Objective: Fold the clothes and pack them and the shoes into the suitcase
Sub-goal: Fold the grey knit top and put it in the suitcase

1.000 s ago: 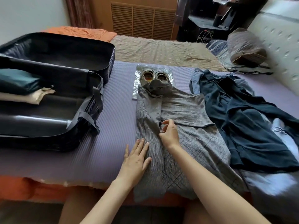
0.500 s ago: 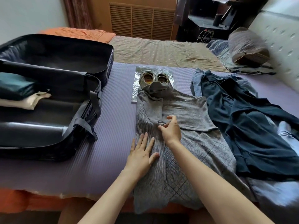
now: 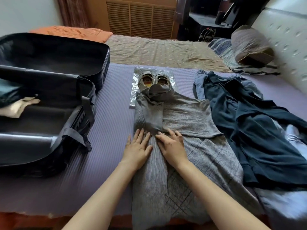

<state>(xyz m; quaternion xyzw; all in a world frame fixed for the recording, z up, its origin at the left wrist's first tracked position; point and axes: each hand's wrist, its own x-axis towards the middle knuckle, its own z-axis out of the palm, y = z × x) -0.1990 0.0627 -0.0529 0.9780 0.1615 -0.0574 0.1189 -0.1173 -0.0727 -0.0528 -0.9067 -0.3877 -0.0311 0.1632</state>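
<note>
A grey knit sweater [image 3: 187, 113] lies lengthwise on the purple mat, its sleeves folded in over the body. My left hand [image 3: 137, 148] rests flat on the sweater's left edge, fingers apart. Just right of it, my right hand [image 3: 172, 145] lies flat on the middle of the sweater, beside the folded sleeve's cuff. The sweater's neck covers the toes of a pair of tan shoes [image 3: 154, 80] standing on a clear plastic sheet. A black suitcase [image 3: 49, 90] lies open at the left, with a teal and a cream folded garment inside. Dark blue clothes [image 3: 259, 130] sprawl unfolded at the right.
The purple mat [image 3: 113, 117] covers the near half of the bed, whose front edge is just below my forearms. A beige sheet [image 3: 157, 50] and an orange blanket [image 3: 69, 31] lie beyond. A pillow [image 3: 250, 45] leans on the padded headboard at the right.
My right hand has let go of the sleeve cuff it pinched and now lies flat on the sweater. My left hand slid forward along the sweater's left edge.
</note>
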